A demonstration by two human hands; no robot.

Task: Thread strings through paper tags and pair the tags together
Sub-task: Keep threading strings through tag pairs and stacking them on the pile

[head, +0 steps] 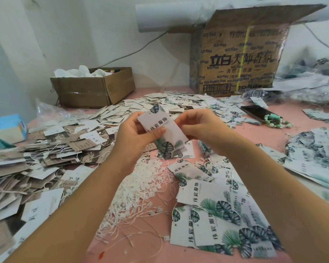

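My left hand (135, 135) holds a stack of white paper tags (160, 126) with green leaf prints, thumb pressed on the front tag. My right hand (199, 124) pinches the tags' right edge with curled fingers; what lies between its fingertips is hidden. The held tags tilt, leaf ends showing at top and bottom. Below my hands, a heap of white strings with small plastic locks (141, 190) lies on the pink table (254, 133). Loose leaf-print tags (220, 221) spread at the lower right.
Brown and white strung tags (46, 154) pile up at left, small white tags (156, 105) behind. A low carton (95, 90) and a tall printed carton (235, 59) stand at the back. A phone (258, 112), bead bracelet (277, 123) and tissue pack (6, 128) lie around.
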